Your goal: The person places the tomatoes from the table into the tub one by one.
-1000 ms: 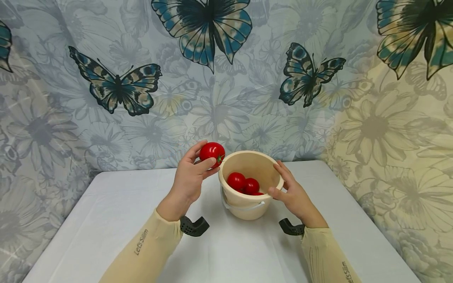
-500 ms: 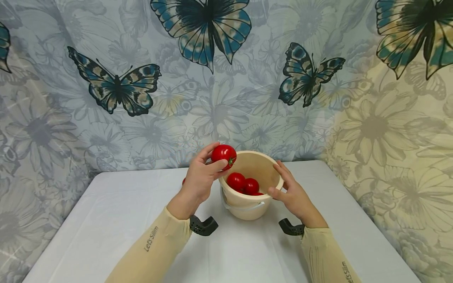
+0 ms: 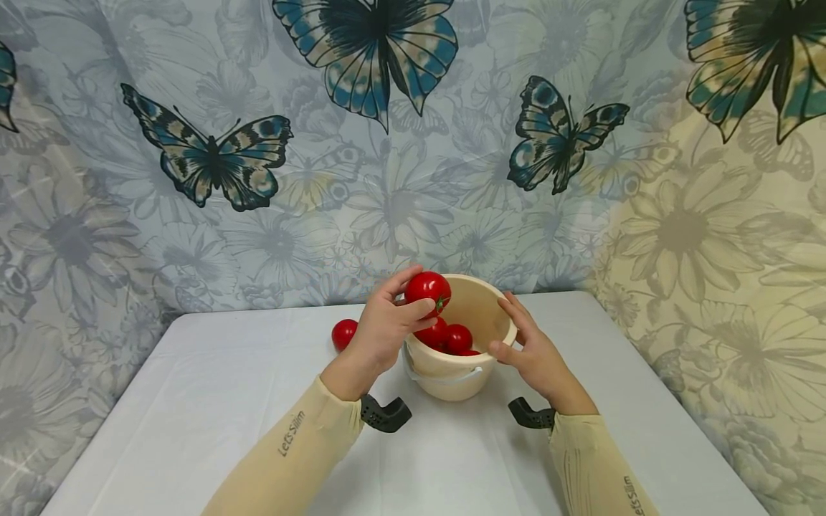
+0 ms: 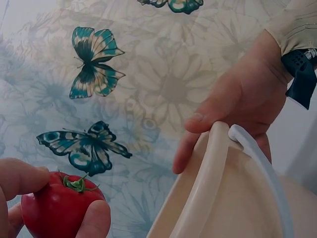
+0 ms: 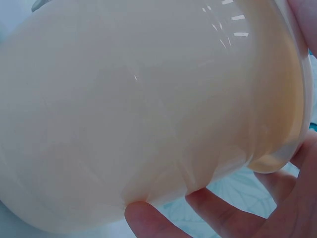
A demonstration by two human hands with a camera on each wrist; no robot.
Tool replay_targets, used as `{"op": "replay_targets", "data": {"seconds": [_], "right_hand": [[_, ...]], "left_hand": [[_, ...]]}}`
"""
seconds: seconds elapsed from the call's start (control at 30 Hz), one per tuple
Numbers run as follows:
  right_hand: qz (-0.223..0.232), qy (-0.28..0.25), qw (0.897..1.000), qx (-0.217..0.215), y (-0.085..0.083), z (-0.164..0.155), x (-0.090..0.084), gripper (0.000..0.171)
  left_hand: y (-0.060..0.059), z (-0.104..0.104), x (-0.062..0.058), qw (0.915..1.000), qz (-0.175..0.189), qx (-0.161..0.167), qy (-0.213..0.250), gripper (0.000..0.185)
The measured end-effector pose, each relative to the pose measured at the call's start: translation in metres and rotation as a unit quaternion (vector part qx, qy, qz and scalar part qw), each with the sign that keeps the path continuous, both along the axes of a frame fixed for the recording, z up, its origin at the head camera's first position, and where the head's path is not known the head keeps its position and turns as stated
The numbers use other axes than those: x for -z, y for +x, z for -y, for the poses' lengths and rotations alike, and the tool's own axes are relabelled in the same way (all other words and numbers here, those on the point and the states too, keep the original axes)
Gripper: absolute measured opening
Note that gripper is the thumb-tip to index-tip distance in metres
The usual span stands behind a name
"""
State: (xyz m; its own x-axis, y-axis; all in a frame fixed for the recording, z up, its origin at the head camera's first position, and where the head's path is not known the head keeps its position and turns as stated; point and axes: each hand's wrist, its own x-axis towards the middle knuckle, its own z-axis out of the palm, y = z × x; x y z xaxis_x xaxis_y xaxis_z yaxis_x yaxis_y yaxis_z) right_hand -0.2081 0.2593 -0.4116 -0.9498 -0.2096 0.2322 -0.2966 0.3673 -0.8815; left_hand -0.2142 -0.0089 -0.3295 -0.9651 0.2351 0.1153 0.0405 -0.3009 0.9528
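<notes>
One tomato (image 3: pixel 427 288), pinched in my left hand (image 3: pixel 382 333), has moved over the bucket (image 3: pixel 479 375) rim (right hand (image 3: pixel 532 356) grasping it), ready for dropping in.

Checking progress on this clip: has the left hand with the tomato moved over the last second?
Yes. The left hand has carried the tomato rightward, from left of the bucket to above its near-left rim.
</notes>
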Motion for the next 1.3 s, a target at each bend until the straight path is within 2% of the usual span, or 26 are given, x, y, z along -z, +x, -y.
{"op": "replay_targets", "data": {"seconds": [0.2,0.8,1.3], "right_hand": [[-0.002,0.000,1.000,-0.003,0.000,0.000,0.000,0.082],[0.002,0.007,1.000,0.001,0.000,0.000,-0.001,0.081],[0.001,0.009,1.000,0.004,0.001,0.001,-0.003,0.079]], "left_hand": [[-0.003,-0.009,0.003,0.9999,0.001,0.012,-0.006,0.058],[-0.006,-0.028,0.010,0.9995,0.016,0.013,-0.024,0.059],[-0.007,-0.029,0.013,0.9991,0.017,0.010,-0.038,0.058]]}}
